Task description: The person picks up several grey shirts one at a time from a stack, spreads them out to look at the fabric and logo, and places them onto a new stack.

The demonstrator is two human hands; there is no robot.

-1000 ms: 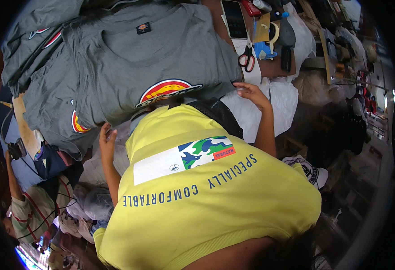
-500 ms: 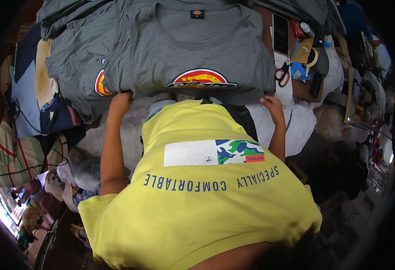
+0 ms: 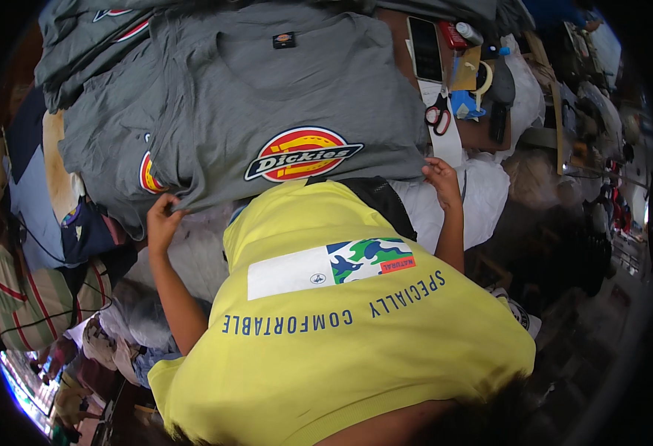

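Observation:
A grey T-shirt (image 3: 308, 100) lies spread in front of me, its round neckline and small dark label at the far side. Low on its front is a red, yellow, white and blue oval print. My left hand (image 3: 164, 223) pinches the near edge of this shirt at its left end. At the near right corner, my right hand (image 3: 442, 182) has its fingertips closed on the fabric edge. More grey shirt fabric (image 3: 111, 137) with a similar print, partly covered, lies to the left.
Right of the shirt lie a phone (image 3: 424, 49), scissors (image 3: 438, 115) with black and red handles, a tape roll (image 3: 484, 79) and a red box (image 3: 452, 35). White plastic sheeting (image 3: 482, 197) is below my right hand. At left hangs a striped cloth (image 3: 40, 297).
The shirt's near edge has come closer to me, and its oval print now shows whole. My left hand has moved left and nearer. The view has shifted, with the tools appearing further left.

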